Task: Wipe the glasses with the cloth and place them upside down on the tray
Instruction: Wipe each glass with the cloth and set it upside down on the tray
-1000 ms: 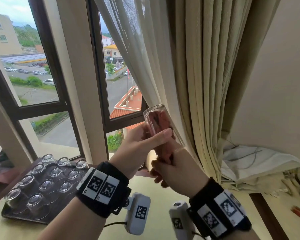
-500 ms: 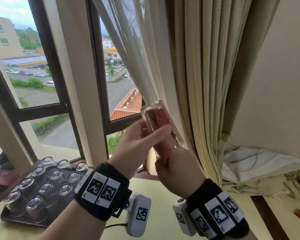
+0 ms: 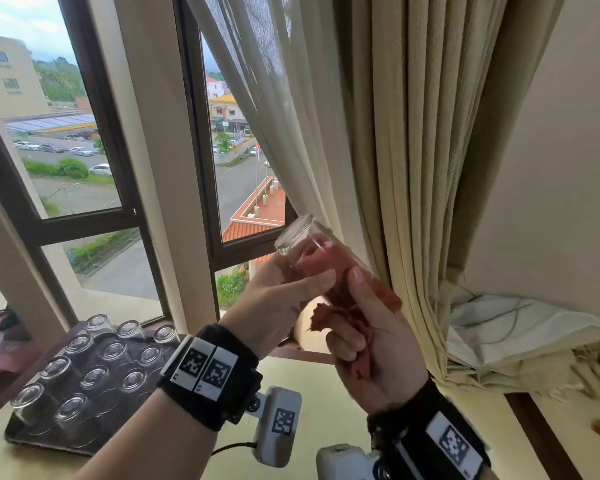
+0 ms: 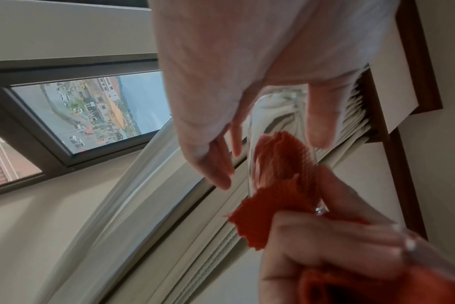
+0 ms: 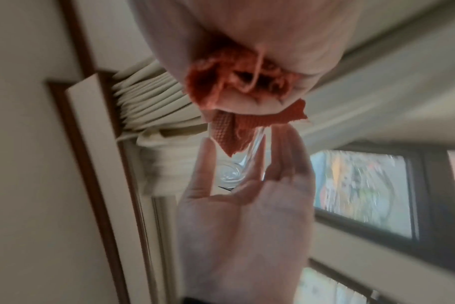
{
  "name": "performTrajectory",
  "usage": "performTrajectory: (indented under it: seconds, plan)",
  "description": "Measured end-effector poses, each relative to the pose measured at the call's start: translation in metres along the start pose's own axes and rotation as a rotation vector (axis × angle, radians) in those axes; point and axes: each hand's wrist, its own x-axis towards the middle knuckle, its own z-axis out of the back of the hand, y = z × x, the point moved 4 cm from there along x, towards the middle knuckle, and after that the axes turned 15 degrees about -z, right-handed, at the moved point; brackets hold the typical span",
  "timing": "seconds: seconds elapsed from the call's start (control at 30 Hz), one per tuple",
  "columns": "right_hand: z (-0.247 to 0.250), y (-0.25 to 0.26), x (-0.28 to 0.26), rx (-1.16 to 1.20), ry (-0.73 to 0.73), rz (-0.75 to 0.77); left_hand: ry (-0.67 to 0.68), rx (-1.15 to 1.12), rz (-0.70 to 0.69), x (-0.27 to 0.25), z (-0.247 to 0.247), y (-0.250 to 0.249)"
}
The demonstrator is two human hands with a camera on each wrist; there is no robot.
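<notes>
Glass (image 3: 312, 251) is slick and fragile: left hand (image 3: 274, 299) clamps the base end, right hand (image 3: 371, 341) pinches the red cloth (image 3: 347, 313) stuffed inside.

Cloth (image 3: 352, 317) partly hidden inside glass (image 3: 321, 252); right-wrist view blurred.

Looks like an upstairs room in a hotel or flat: dark-framed window (image 3: 84, 216) looking down on a street with parked cars and rooftops, long beige curtains (image 3: 395, 150), cream walls, and a tabletop (image 3: 312, 379) holding a tray (image 3: 49, 441) of upturned glasses (image 3: 94, 375).
</notes>
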Motion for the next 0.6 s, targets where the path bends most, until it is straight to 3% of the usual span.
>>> performTrajectory:
  seconds: [0.1, 0.2, 0.3, 0.43, 0.47, 0.53, 0.6]
  plan:
    - [0.008, 0.013, -0.007, -0.293, -0.285, 0.175, -0.063, -0.03, 0.11, -0.002, 0.0, 0.005]
    - [0.007, 0.023, -0.018, -0.657, -0.414, 0.372, -0.179, -0.143, 0.239, -0.005, 0.003, 0.007]
    - [0.0, 0.026, -0.025, -1.148, -0.374, 0.807, -0.187, -0.183, 0.316, -0.003, 0.005, 0.006]
    - [0.004, 0.014, -0.025, -1.615, -0.223, 1.051, -0.188, -0.129, 0.313, 0.003, 0.009, 0.005]
    - [0.005, 0.013, -0.023, -1.703, -0.214, 1.041, -0.196, -0.125, 0.294, 0.003, 0.012, 0.005]
    - [0.006, 0.011, -0.016, -1.843, -0.25, 0.861, -0.191, -0.12, 0.245, 0.005, 0.014, 0.005]
    - [0.008, 0.003, -0.003, -1.85, -0.296, 0.489, -0.165, -0.113, 0.194, 0.005, 0.014, 0.004]
